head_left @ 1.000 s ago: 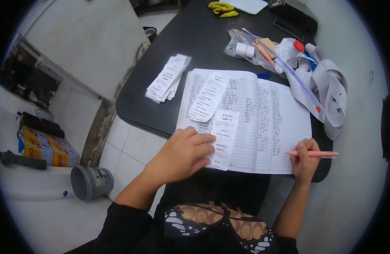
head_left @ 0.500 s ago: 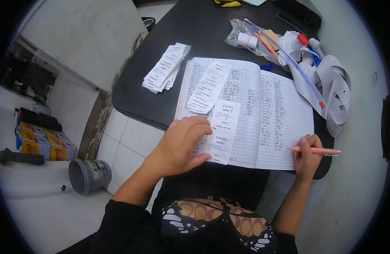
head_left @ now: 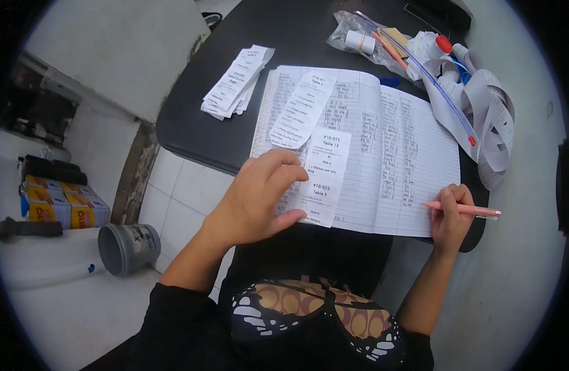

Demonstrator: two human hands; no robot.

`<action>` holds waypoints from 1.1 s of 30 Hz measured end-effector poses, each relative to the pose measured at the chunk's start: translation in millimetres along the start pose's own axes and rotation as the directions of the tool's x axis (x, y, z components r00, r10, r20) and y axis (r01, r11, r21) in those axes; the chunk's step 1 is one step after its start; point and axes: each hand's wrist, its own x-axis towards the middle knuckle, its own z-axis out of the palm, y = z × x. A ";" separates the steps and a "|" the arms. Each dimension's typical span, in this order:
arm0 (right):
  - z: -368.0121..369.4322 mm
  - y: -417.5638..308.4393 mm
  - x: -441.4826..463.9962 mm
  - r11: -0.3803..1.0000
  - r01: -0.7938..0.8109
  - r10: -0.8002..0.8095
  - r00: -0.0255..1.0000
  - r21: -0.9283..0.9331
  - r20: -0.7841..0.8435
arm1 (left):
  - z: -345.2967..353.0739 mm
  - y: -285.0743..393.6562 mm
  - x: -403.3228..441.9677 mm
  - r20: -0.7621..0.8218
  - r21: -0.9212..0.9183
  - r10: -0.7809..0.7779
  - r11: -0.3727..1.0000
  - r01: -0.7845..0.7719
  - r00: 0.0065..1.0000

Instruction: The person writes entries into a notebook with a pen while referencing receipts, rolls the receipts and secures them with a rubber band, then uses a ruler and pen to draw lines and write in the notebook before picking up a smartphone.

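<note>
Head view: pink pen (head_left: 477, 211) poised at open notebook (head_left: 437, 139)

The right hand's (head_left: 450, 217) fingers hold the pen, its tip beside the right page's lowest entries. The left hand's (head_left: 247, 199) fingers curve wide apart at the lower receipt's (head_left: 326, 179) left edge; contact is unclear. Best: steady that slip lightly, print uncovered.

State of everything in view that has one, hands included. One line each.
Notebook: open, both pages written on
Pen: held, tip toward right page
Right hand: closed around pen
Left hand: fingers bent, thumb apart, beside lower receipt
Upper receipt: on left page, slanted
Lower receipt: unfolded, on left page
Receipt pile: loosely fanned
Paper strip: loosely curled
Plastic bag: crumpled, seal unclear
</note>
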 end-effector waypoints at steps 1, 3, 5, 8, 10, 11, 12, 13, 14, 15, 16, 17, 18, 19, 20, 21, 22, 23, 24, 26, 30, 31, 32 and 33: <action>-0.3 -1.9 -0.2 0.999 0.001 -0.001 1.000 -0.033 0.008 | -0.2 0.1 -0.1 -0.004 0.000 0.004 1.000 -0.004 1.000; -0.1 -3.0 -0.1 0.998 0.003 -0.002 1.000 -0.060 0.019 | -0.9 -0.9 -0.8 -0.001 0.009 0.013 1.000 -0.013 1.000; 0.0 -3.7 0.1 0.999 0.001 0.001 1.000 -0.052 0.024 | -2.0 -3.1 -1.9 0.016 0.023 0.021 1.000 -0.021 1.000; 0.7 -4.1 0.6 0.999 -0.001 0.002 1.000 -0.041 0.023 | -0.8 -7.9 -1.5 0.010 -0.041 0.050 0.998 -0.049 0.999; -0.5 -3.5 1.0 0.998 0.004 -0.002 0.999 -0.056 0.036 | -4.7 1.9 3.4 0.027 -0.037 0.047 0.998 -0.046 0.999; -1.0 -3.5 1.0 0.998 0.008 -0.005 0.999 -0.064 0.042 | -5.8 6.0 5.0 0.035 -0.035 0.046 0.998 -0.044 0.998; -0.5 -4.7 0.7 0.997 -0.003 0.006 0.999 -0.071 0.034 | -5.3 6.7 5.5 0.057 -0.030 0.045 0.999 -0.044 0.997; 0.9 -6.4 0.0 0.997 -0.013 0.015 1.000 -0.077 0.026 | -4.9 6.8 5.8 0.079 -0.024 0.045 0.999 -0.044 0.996; 2.2 -7.6 0.4 0.997 -0.020 0.021 1.000 -0.081 0.019 | -5.0 6.4 6.5 0.097 -0.015 0.047 0.999 -0.045 0.994; 1.7 -6.6 0.9 0.998 -0.025 0.026 1.000 -0.062 0.011 | -5.5 6.2 6.9 0.116 -0.022 0.035 0.999 -0.033 0.993; 0.4 -3.9 0.9 0.999 -0.030 0.030 1.000 -0.041 0.004 | -6.2 5.8 6.9 0.135 -0.027 0.023 0.999 -0.020 0.991; 0.1 -2.6 1.5 0.999 -0.031 0.031 1.000 -0.016 -0.001 | -7.6 5.1 7.0 0.151 -0.027 0.012 1.000 -0.008 0.988; 0.9 -3.5 1.6 0.999 -0.030 0.030 1.000 -0.014 -0.001 | -8.0 3.6 6.5 0.169 0.003 0.044 0.999 -0.045 0.985; 1.9 -4.6 0.8 1.000 -0.026 0.026 1.000 -0.009 0.002 | -7.3 1.8 5.6 0.186 0.038 0.073 0.996 -0.081 0.980; 3.1 -5.3 0.0 1.000 -0.023 0.023 1.000 -0.001 0.006 | -8.5 1.7 5.1 0.206 0.074 0.098 0.991 -0.115 0.974; 2.2 -6.0 0.1 1.000 -0.025 0.025 1.000 -0.015 0.019 | -10.7 3.8 5.7 0.213 0.072 0.116 0.988 -0.134 0.970; 3.2 -5.8 0.2 1.000 -0.020 0.020 1.000 -0.001 0.014 | -13.2 6.7 6.5 0.232 0.059 0.106 0.991 -0.123 0.967; 3.9 -5.4 -0.2 1.000 -0.017 0.017 1.000 0.009 0.007 | -15.3 10.0 7.4 0.252 0.042 0.097 0.993 -0.111 0.963; 4.4 -5.0 -0.1 1.000 -0.017 0.017 1.000 0.016 -0.003 | -17.1 12.4 8.1 0.274 0.021 0.089 0.995 -0.099 0.958; 3.3 -4.5 0.0 1.000 -0.010 0.009 1.000 0.010 0.016 | -19.5 15.6 9.0 0.310 0.055 0.078 0.993 -0.100 0.948; 2.5 -6.9 -1.3 0.999 -0.030 0.030 0.999 -0.019 0.023 | -18.5 19.5 9.1 0.318 0.058 0.118 0.988 -0.144 0.941; 2.0 -6.5 -1.5 0.999 -0.019 0.020 1.000 -0.031 0.024 | -17.2 19.1 8.4 0.308 0.049 0.139 0.986 -0.162 0.941; 1.3 -5.7 -1.2 0.999 -0.009 0.010 1.000 -0.043 0.025 | -15.1 17.6 8.0 0.302 0.032 0.152 0.985 -0.169 0.941; 0.8 -5.2 -1.3 0.998 0.002 -0.001 1.000 -0.055 0.027 | -12.4 15.5 7.5 0.296 0.016 0.164 0.984 -0.177 0.941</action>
